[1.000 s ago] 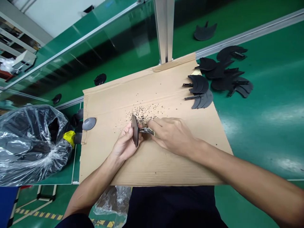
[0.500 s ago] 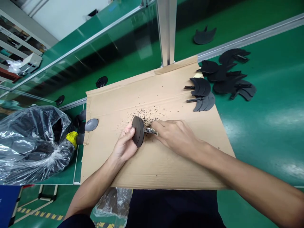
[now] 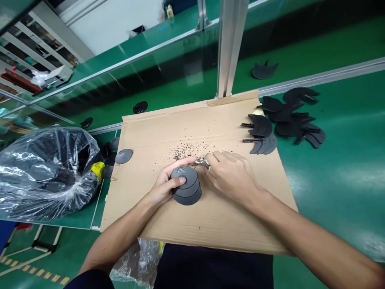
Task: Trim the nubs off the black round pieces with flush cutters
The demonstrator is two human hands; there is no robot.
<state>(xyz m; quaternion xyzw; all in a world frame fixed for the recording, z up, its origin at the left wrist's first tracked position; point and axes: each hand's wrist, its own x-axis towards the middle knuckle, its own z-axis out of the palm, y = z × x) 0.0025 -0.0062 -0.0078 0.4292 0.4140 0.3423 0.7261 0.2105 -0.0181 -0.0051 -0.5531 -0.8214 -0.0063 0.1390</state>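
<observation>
My left hand [image 3: 164, 185] grips a small stack of dark grey oval plastic covers [image 3: 186, 190], face up, over a brown cardboard sheet [image 3: 216, 216]. My right hand [image 3: 233, 176] is closed round small metal cutters [image 3: 203, 162], whose tip is at the stack's upper right edge. Black plastic trimmings [image 3: 188, 148] lie scattered on the cardboard just behind both hands.
Cut-off black fan-shaped runner pieces [image 3: 285, 120] lie heaped at the cardboard's right corner and on the green bench. A clear plastic bag [image 3: 45, 172] of dark parts sits at left, a single grey cover [image 3: 124, 156] beside it. An aluminium post [image 3: 228, 44] rises behind.
My left hand has turned the covers from edge-on to face up and lowered them toward the cardboard. The right hand with the cutters stayed beside them. The view tilted slightly upward.
</observation>
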